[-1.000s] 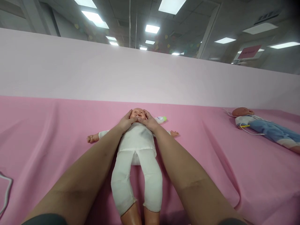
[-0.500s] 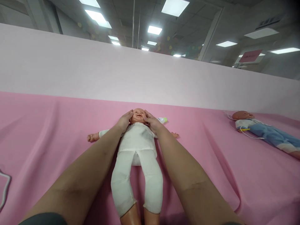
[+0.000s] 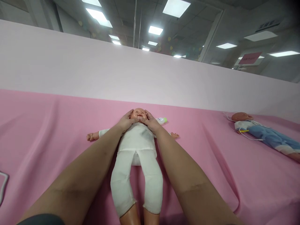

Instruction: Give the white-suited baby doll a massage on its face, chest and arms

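A baby doll (image 3: pixel 137 140) in a white top and white trousers lies on its back, arms stretched out sideways, feet toward me. My left hand (image 3: pixel 126 121) cups one side of its head, fingers along the cheek and thumb at the chin. On the other side my right hand (image 3: pixel 152 122) does the same, so both hands hold the head between them. The two thumbs nearly meet just below the doll's mouth. Behind my right hand lies a white tube with a green cap (image 3: pixel 162 120), partly covered by that hand.
Pink cloth (image 3: pixel 197 162) covers the table, with a few folds. To the right lies a second doll (image 3: pixel 269 132) in blue and white, with a white cord and something yellow at its arm. A white wall panel (image 3: pixel 164 81) stands behind. At the left edge is part of a white-edged object (image 3: pixel 3 184).
Both thumbs have moved inward from the sides of the doll's face to its chin. The doll's body stays in place; the view has shifted slightly.
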The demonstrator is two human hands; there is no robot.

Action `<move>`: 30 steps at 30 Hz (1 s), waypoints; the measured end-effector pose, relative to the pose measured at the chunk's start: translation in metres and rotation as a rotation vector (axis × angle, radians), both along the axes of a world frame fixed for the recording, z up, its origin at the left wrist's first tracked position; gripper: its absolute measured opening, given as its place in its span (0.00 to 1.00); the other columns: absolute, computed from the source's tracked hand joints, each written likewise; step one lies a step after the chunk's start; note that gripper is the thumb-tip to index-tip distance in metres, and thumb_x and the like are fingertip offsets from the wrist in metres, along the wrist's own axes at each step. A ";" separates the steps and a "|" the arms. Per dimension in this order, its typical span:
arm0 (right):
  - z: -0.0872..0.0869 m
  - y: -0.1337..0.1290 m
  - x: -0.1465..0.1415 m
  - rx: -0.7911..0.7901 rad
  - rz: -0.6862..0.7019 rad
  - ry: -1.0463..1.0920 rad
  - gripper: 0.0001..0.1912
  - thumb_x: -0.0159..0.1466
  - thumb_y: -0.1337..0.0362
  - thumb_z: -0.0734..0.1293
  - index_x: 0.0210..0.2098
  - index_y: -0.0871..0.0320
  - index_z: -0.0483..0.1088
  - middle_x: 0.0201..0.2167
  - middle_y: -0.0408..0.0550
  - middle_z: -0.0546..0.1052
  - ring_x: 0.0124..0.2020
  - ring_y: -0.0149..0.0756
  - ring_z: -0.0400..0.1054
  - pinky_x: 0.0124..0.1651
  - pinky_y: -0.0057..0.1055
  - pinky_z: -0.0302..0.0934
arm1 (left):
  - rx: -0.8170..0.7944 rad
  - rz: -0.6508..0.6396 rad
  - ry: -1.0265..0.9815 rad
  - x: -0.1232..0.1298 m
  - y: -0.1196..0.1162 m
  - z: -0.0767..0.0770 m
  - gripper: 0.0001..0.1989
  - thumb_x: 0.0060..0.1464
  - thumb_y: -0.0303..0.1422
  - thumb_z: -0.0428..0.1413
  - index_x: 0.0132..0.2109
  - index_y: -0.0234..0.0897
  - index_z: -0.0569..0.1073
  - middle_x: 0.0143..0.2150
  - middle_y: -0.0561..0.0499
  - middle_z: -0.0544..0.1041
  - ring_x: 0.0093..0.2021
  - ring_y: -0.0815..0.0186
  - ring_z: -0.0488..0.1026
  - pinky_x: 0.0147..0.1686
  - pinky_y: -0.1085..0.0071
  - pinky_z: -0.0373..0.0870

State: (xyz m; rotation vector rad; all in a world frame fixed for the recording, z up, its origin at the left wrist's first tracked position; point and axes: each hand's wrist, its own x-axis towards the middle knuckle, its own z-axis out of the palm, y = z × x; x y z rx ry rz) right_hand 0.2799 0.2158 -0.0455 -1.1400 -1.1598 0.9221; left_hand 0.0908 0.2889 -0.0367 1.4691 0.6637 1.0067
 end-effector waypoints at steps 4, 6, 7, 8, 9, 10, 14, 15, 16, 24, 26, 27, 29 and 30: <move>0.003 -0.005 -0.002 0.021 0.128 0.189 0.55 0.56 0.56 0.80 0.74 0.48 0.51 0.72 0.50 0.63 0.68 0.45 0.64 0.69 0.43 0.61 | -0.049 -0.058 -0.055 0.003 0.002 0.000 0.51 0.47 0.41 0.72 0.74 0.40 0.61 0.72 0.38 0.64 0.68 0.45 0.65 0.63 0.56 0.67; 0.005 -0.006 -0.002 0.004 0.161 0.253 0.54 0.56 0.59 0.80 0.74 0.47 0.51 0.71 0.49 0.64 0.66 0.46 0.66 0.69 0.43 0.62 | -0.113 -0.089 -0.105 0.004 0.002 0.001 0.47 0.50 0.42 0.70 0.73 0.41 0.63 0.70 0.39 0.67 0.66 0.46 0.69 0.61 0.57 0.70; 0.005 -0.006 -0.001 -0.006 0.162 0.274 0.52 0.57 0.59 0.79 0.74 0.47 0.52 0.71 0.49 0.65 0.66 0.46 0.67 0.68 0.44 0.63 | -0.148 -0.089 -0.120 0.004 0.002 0.001 0.44 0.51 0.42 0.70 0.72 0.41 0.64 0.69 0.39 0.69 0.65 0.46 0.70 0.60 0.57 0.71; 0.006 -0.005 -0.001 -0.014 0.157 0.289 0.50 0.58 0.59 0.79 0.74 0.46 0.53 0.70 0.48 0.65 0.65 0.46 0.68 0.68 0.45 0.63 | -0.177 -0.080 -0.128 0.004 0.001 0.002 0.42 0.52 0.43 0.69 0.71 0.42 0.66 0.68 0.40 0.70 0.64 0.46 0.71 0.59 0.57 0.72; 0.006 -0.004 -0.001 -0.023 0.146 0.303 0.48 0.59 0.58 0.78 0.73 0.46 0.54 0.70 0.47 0.66 0.64 0.46 0.69 0.68 0.45 0.63 | -0.198 -0.065 -0.132 0.005 0.001 0.002 0.41 0.53 0.43 0.68 0.71 0.42 0.66 0.68 0.40 0.71 0.63 0.47 0.72 0.58 0.57 0.72; 0.006 -0.003 0.000 -0.034 0.130 0.315 0.45 0.61 0.58 0.76 0.73 0.46 0.56 0.69 0.46 0.67 0.64 0.45 0.69 0.68 0.45 0.64 | -0.211 -0.045 -0.135 0.005 0.001 0.003 0.40 0.54 0.43 0.67 0.71 0.42 0.66 0.68 0.40 0.71 0.63 0.47 0.72 0.58 0.57 0.72; 0.005 0.000 -0.001 -0.059 0.055 0.327 0.39 0.65 0.52 0.73 0.71 0.46 0.59 0.68 0.46 0.69 0.62 0.44 0.71 0.67 0.44 0.65 | -0.194 -0.020 -0.145 0.006 -0.004 0.005 0.40 0.54 0.46 0.67 0.70 0.40 0.67 0.66 0.39 0.72 0.63 0.46 0.71 0.59 0.56 0.72; 0.004 0.001 -0.001 -0.046 0.055 0.308 0.39 0.65 0.50 0.73 0.71 0.46 0.59 0.68 0.46 0.68 0.62 0.44 0.71 0.67 0.44 0.65 | -0.171 -0.038 -0.148 0.006 -0.005 0.005 0.41 0.54 0.46 0.68 0.70 0.39 0.66 0.67 0.38 0.72 0.64 0.46 0.71 0.59 0.56 0.72; 0.003 0.001 -0.001 -0.024 0.063 0.285 0.40 0.64 0.49 0.74 0.71 0.46 0.59 0.69 0.46 0.67 0.64 0.44 0.69 0.67 0.44 0.64 | -0.141 -0.060 -0.145 0.005 -0.006 0.006 0.43 0.52 0.46 0.69 0.71 0.38 0.65 0.67 0.37 0.71 0.64 0.46 0.71 0.60 0.56 0.71; 0.001 0.000 -0.002 0.037 0.037 0.142 0.55 0.53 0.54 0.82 0.73 0.49 0.55 0.73 0.50 0.62 0.69 0.46 0.62 0.68 0.43 0.61 | 0.020 -0.051 0.004 0.001 -0.003 0.003 0.52 0.47 0.43 0.73 0.74 0.39 0.60 0.72 0.37 0.64 0.69 0.46 0.65 0.64 0.57 0.67; 0.004 -0.004 -0.003 0.032 0.082 0.179 0.55 0.53 0.56 0.82 0.73 0.49 0.54 0.72 0.50 0.62 0.68 0.46 0.63 0.68 0.43 0.62 | -0.025 -0.076 -0.047 0.001 -0.003 0.004 0.51 0.47 0.42 0.73 0.74 0.39 0.60 0.71 0.37 0.65 0.67 0.45 0.66 0.63 0.56 0.68; 0.006 -0.005 -0.003 0.029 0.112 0.204 0.55 0.54 0.57 0.81 0.74 0.49 0.53 0.72 0.50 0.62 0.68 0.46 0.64 0.68 0.43 0.62 | -0.054 -0.089 -0.079 0.002 -0.003 0.004 0.50 0.48 0.41 0.72 0.74 0.39 0.60 0.71 0.36 0.66 0.67 0.45 0.67 0.62 0.56 0.69; 0.008 -0.006 -0.002 0.017 0.162 0.252 0.55 0.55 0.59 0.81 0.74 0.49 0.52 0.73 0.50 0.62 0.67 0.46 0.65 0.69 0.43 0.62 | -0.112 -0.094 -0.118 0.003 -0.003 0.005 0.46 0.50 0.40 0.71 0.73 0.39 0.62 0.70 0.37 0.68 0.65 0.46 0.69 0.61 0.57 0.70; 0.008 -0.006 -0.001 0.012 0.169 0.272 0.53 0.56 0.60 0.80 0.74 0.49 0.52 0.73 0.49 0.61 0.67 0.46 0.65 0.69 0.42 0.61 | -0.136 -0.080 -0.127 0.004 -0.003 0.006 0.44 0.51 0.40 0.70 0.71 0.40 0.64 0.69 0.37 0.69 0.65 0.47 0.70 0.61 0.58 0.70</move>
